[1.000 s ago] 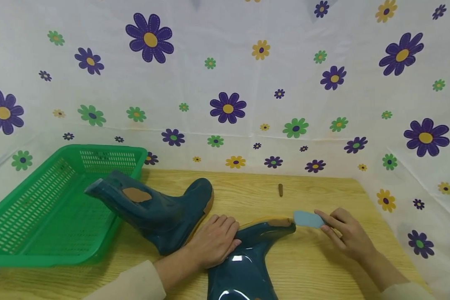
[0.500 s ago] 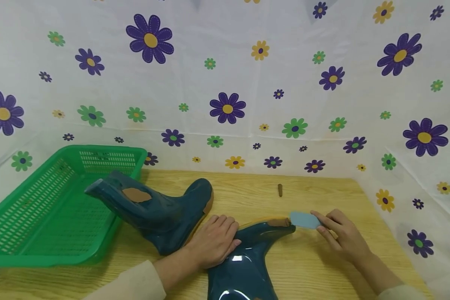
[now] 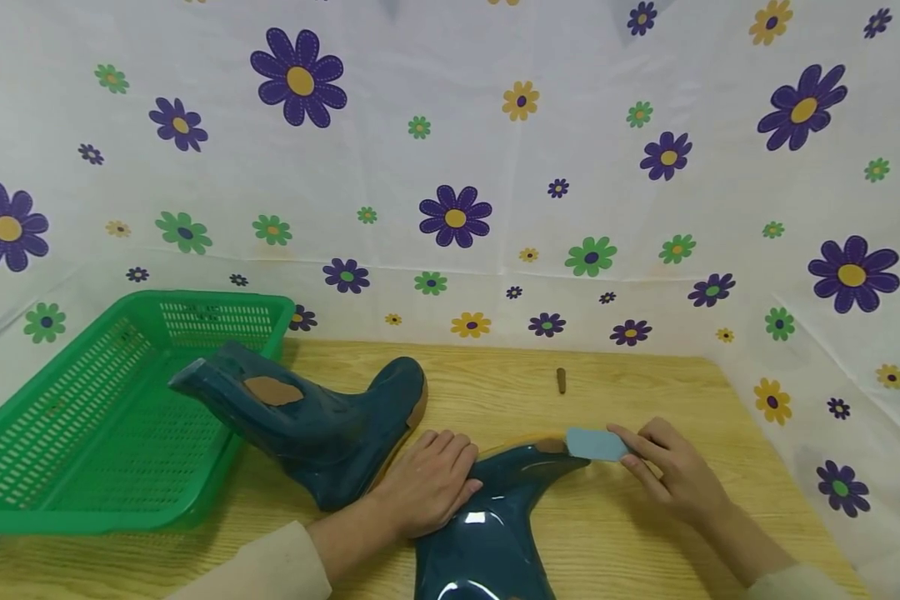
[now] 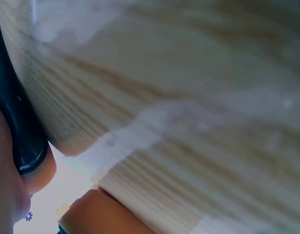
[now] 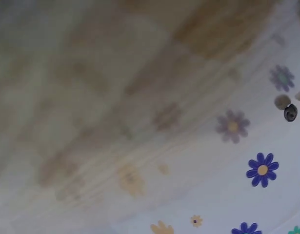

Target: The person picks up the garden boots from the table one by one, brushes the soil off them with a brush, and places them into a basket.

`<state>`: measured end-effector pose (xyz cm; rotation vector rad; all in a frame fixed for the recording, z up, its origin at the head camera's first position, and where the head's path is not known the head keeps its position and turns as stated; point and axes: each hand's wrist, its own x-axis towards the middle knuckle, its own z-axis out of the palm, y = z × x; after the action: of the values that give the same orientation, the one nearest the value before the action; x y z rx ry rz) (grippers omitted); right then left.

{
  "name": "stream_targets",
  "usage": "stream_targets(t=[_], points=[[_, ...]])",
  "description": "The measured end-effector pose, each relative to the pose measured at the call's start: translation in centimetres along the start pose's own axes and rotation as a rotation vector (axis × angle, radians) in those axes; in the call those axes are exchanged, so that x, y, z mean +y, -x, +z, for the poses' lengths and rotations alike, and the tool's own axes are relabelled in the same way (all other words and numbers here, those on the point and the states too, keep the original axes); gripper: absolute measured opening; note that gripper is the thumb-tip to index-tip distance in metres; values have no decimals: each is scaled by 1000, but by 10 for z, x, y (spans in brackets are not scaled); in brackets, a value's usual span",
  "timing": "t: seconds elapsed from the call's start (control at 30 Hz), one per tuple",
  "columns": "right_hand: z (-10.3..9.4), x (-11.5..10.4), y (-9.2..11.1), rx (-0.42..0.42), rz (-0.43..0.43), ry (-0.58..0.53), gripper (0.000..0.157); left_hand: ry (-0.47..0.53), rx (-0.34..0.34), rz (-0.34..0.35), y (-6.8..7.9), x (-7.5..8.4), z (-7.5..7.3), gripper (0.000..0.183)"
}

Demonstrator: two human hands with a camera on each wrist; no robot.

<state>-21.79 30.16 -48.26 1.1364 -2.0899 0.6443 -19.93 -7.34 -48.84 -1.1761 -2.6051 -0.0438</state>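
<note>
In the head view, a dark blue glossy rubber boot (image 3: 487,542) lies on the table, its shaft towards me and its sole facing away. My left hand (image 3: 427,483) grips the foot of this boot at its left end. Pinched between thumb and fingers of my right hand (image 3: 671,471) is a flat light blue piece (image 3: 596,444), likely a scraper. Its left edge is against the sole's right end, partly covering a brown patch (image 3: 550,447). The left wrist view has a piece of dark boot (image 4: 30,151); the right hand's work is out of its blurred wrist view.
A second matching boot (image 3: 330,425) lies left, with brown patches, its shaft over the rim of a green plastic basket (image 3: 90,521). A small brown stick-like piece (image 3: 561,381) lies on the wooden table (image 3: 645,379). A flowered white cloth (image 3: 375,150) hangs behind.
My right hand has moved left with the light blue piece, which now overlaps the brown patch at the sole's end. The left hand and both boots have stayed put.
</note>
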Motion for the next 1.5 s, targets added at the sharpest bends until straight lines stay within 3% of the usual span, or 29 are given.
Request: stream_targets(t=[0.17,0.4,0.7,0.97,1.23,1.5], points=[[-2,3,3,39,-10,15,49,-5,3,-1,0,0,-1,35],[9,0,-5,8,-62,7,47,-3,3,4,-1,-1,-2,35],[-3,1,1,53,-56,91,48,-2,9,3,-1,0,-1,35],[10,-2,-9,33,-103,41,47,5,27,5,-1,2,2,34],[-2,2,-5,53,-94,103,47,-11,35,-2,2,1,2,34],[13,-5,-14,24,-127,77,46,5,25,3,1,1,1,34]])
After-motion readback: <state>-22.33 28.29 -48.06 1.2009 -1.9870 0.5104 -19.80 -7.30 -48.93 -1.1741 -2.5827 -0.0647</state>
